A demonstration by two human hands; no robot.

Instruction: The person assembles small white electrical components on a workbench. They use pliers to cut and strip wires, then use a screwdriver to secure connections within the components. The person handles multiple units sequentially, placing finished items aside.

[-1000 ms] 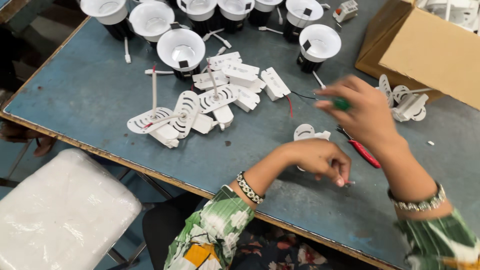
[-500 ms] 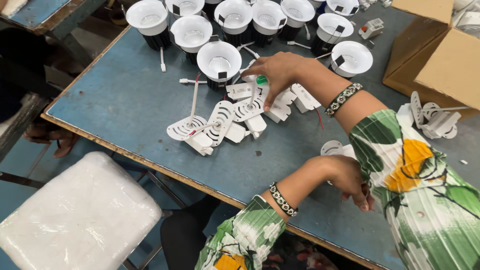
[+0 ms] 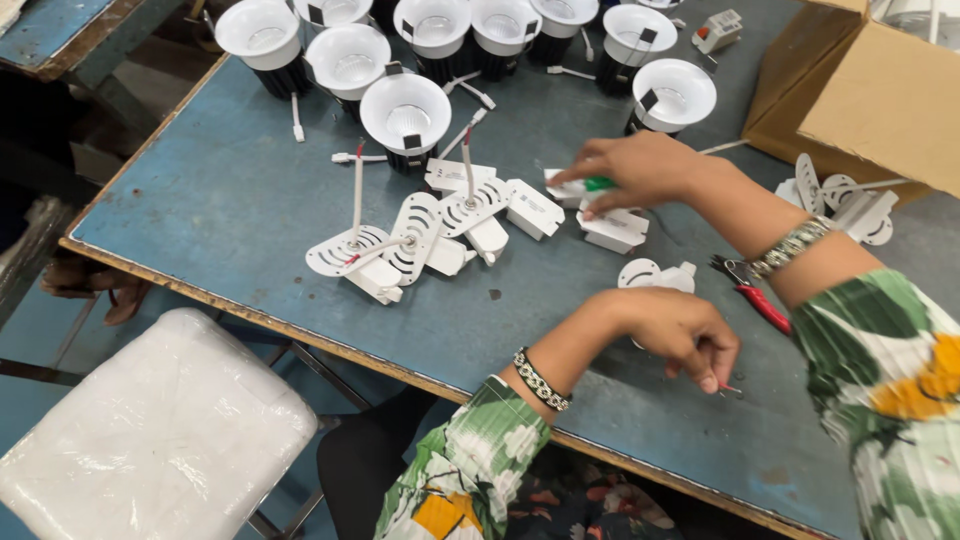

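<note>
Right hand (image 3: 640, 170) reaches out over the blue worn surface (image 3: 200, 200), fingers pinched around a small green-tipped tool (image 3: 598, 184), hovering right above a white rectangular plastic driver box (image 3: 612, 230). Left hand (image 3: 680, 335) is curled near the front edge, fingertips nipping a thin red wire end (image 3: 728, 388). Just beside it lie red-handled cutters (image 3: 752, 295). Further left, a cluster of white slotted mounting brackets (image 3: 400, 245); beyond, round white downlight fittings (image 3: 405, 112). A brown cardboard box (image 3: 880, 90) sits far right.
</note>
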